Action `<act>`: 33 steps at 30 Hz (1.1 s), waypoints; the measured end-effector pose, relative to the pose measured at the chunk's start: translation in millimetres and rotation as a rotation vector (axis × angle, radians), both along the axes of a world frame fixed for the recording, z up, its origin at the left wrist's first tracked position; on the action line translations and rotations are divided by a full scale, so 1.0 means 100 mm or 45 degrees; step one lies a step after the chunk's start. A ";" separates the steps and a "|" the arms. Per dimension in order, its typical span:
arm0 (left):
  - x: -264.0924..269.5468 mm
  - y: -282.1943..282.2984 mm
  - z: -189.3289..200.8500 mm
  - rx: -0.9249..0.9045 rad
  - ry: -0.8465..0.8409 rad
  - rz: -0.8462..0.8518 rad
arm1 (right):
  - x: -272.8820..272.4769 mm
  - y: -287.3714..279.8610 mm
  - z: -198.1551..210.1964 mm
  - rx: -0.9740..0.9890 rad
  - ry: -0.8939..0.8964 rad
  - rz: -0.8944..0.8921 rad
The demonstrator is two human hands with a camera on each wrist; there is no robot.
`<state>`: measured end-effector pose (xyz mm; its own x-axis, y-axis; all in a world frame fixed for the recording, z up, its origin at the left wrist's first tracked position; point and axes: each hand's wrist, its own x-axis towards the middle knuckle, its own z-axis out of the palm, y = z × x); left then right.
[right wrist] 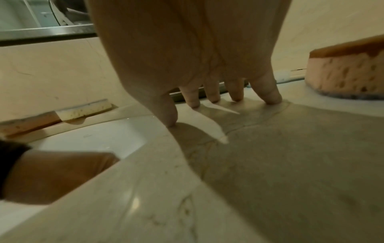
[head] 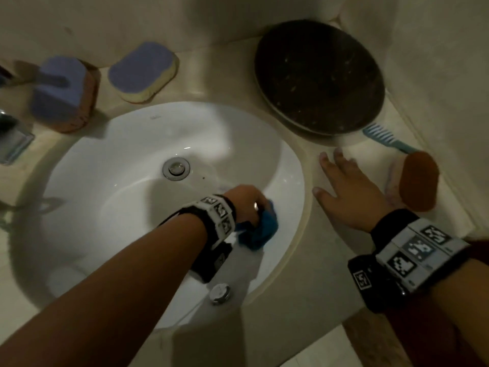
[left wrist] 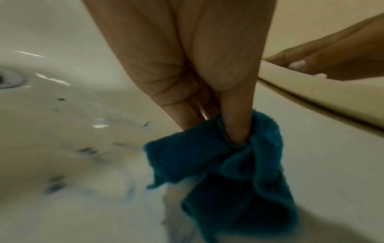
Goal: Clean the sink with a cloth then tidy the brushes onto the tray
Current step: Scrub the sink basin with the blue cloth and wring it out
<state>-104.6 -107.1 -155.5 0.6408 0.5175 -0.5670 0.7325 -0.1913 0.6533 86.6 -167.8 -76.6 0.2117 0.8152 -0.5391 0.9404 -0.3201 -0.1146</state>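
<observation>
My left hand (head: 248, 202) grips a bunched blue cloth (head: 258, 231) against the right inner wall of the white sink (head: 127, 207); in the left wrist view the fingers (left wrist: 234, 128) curl into the blue cloth (left wrist: 228, 172). Dark specks dot the basin near the drain (head: 176, 168). My right hand (head: 346, 192) lies flat with spread fingers (right wrist: 268, 93) on the marble counter (right wrist: 290, 164) right of the sink. A dark oval tray (head: 317, 78) sits at the back right. A light blue brush (head: 383, 137) lies beside it, next to an orange sponge (head: 418, 178).
A purple-topped sponge (head: 144, 71) and a purple scrubber with a handle (head: 63, 91) sit on the counter behind the sink. A glass item (head: 13, 144) stands at the left edge. A metal knob (head: 219, 294) sits at the sink's near rim. Walls close the corner.
</observation>
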 end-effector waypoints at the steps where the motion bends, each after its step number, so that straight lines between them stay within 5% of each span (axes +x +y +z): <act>1: 0.09 0.04 0.02 0.031 -0.077 0.086 | 0.00 0.00 0.00 -0.005 -0.005 0.007; 5: 0.23 0.05 0.07 0.017 -0.204 0.219 | 0.02 0.00 -0.03 0.009 -0.022 0.037; 14: -0.26 -0.33 0.27 -0.181 0.057 -0.231 | -0.01 0.00 -0.04 0.016 -0.018 0.020; 22: 0.07 -0.25 0.33 -0.088 -0.247 0.077 | -0.02 0.01 -0.04 0.009 -0.066 0.044; 33: -0.45 -0.34 0.21 -0.278 0.047 -0.226 | -0.04 0.04 0.06 -0.048 -0.025 0.037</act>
